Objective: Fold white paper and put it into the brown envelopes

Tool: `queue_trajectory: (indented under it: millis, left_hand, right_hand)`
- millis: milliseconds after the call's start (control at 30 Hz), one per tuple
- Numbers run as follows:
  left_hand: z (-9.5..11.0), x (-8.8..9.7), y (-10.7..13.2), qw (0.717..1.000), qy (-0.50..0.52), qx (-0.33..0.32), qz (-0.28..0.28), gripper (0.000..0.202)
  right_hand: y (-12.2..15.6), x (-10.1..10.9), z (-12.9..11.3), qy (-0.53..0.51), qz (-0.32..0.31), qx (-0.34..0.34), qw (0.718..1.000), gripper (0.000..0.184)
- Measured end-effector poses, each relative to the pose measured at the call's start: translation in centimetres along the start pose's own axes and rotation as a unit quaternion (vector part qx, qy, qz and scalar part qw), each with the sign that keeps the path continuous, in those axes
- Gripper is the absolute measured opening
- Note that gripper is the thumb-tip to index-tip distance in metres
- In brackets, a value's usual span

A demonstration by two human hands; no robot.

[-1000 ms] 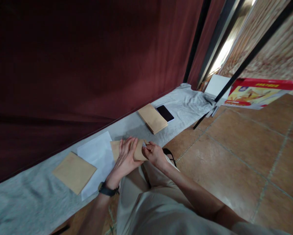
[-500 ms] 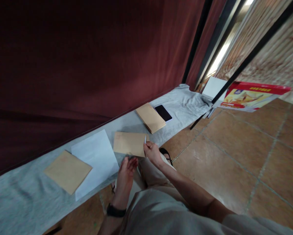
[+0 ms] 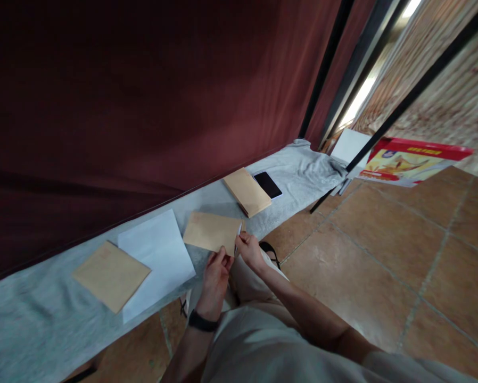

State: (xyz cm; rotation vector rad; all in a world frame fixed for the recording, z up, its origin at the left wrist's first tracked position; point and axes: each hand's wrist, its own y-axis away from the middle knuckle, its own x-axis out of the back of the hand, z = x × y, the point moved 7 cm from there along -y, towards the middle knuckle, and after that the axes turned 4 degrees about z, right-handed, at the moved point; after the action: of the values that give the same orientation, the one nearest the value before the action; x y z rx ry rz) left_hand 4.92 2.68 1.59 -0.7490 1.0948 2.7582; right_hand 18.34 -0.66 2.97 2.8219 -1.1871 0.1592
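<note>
A brown paper envelope [image 3: 212, 231] is tilted slightly above the cloth, in front of my body. My left hand [image 3: 218, 271] pinches its near edge, thumb on top and fingers beneath. At the envelope's right end, my right hand [image 3: 247, 247] pinches a narrow piece of white paper [image 3: 239, 230]; how much of the paper lies inside the envelope is hidden. Left of my hands, a second brown envelope [image 3: 111, 276] overlaps a flat white sheet [image 3: 159, 255]. Beyond my right hand lies a stack of brown envelopes [image 3: 247, 190].
A dark-screened phone [image 3: 268, 184] lies beside the stack. Grey cloth [image 3: 35, 314] covers the narrow bench, against a dark red curtain [image 3: 143, 106]. A black pole [image 3: 414, 90] slants at the right, near a red and yellow box [image 3: 410, 162] above the tiled floor [image 3: 362, 255].
My left hand has moved up and right and closed on the envelope's near edge. The envelope has tilted a little. My right hand has stayed at its right end.
</note>
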Motion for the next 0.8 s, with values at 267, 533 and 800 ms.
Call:
queue_trajectory:
  millis: [267,533,800]
  left_hand:
    - [1.2,0.1,-0.4,0.999,-0.032,-0.026,-0.010,0.026]
    - [2.3,-0.2,-1.0,0.997,-0.050,-0.054,-0.021,0.027]
    - [3.2,0.1,-2.5,0.995,-0.078,-0.057,-0.012,0.024]
  right_hand:
    - [0.1,0.1,-1.2,-0.054,-0.032,0.036,0.997,0.029]
    - [-0.1,0.5,-1.1,-0.041,-0.014,0.024,0.999,0.026]
    - [-0.7,0.0,0.0,-0.064,-0.014,-0.026,0.998,0.027]
